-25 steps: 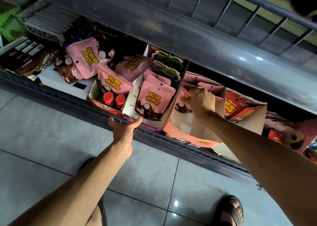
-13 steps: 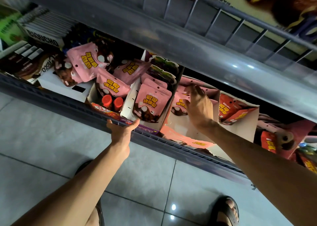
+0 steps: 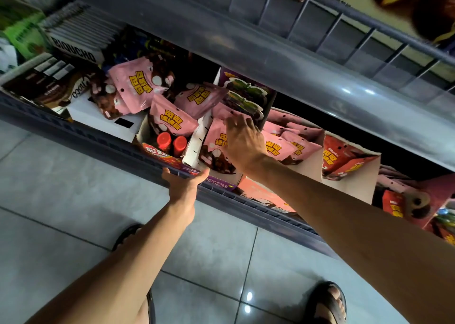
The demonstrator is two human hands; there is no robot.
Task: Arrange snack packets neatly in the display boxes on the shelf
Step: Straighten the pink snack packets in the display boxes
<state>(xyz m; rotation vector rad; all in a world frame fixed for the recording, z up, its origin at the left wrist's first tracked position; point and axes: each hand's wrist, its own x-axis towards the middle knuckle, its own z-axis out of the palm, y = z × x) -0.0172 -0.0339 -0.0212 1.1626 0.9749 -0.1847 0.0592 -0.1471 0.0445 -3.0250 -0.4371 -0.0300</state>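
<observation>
The dark grey metal front rail of the shelf runs slantwise across the view. The grey underside of the upper shelf hangs low over the stock, so there is only a narrow gap for reaching in.

The left hand presses against this rail with thumb and forefinger spread wide, holding nothing; its other fingers are hidden. Up and left of it, loose pink foil snack packets lie in a disorderly heap across a flat white carton. Just above its forefinger, two red-capped bottles stand in a small open box.

The right hand reaches over the rail, fingers spread and relaxed, gripping nothing. Directly under its palm, pink packets stand in a white cardboard display box. Its fingertips lie near the top of the rear packet. A purple carton with a grape picture stands just beyond them, blocking the way further in. Right of its wrist, more pink packets fill the neighbouring box, with red packets further right.
</observation>
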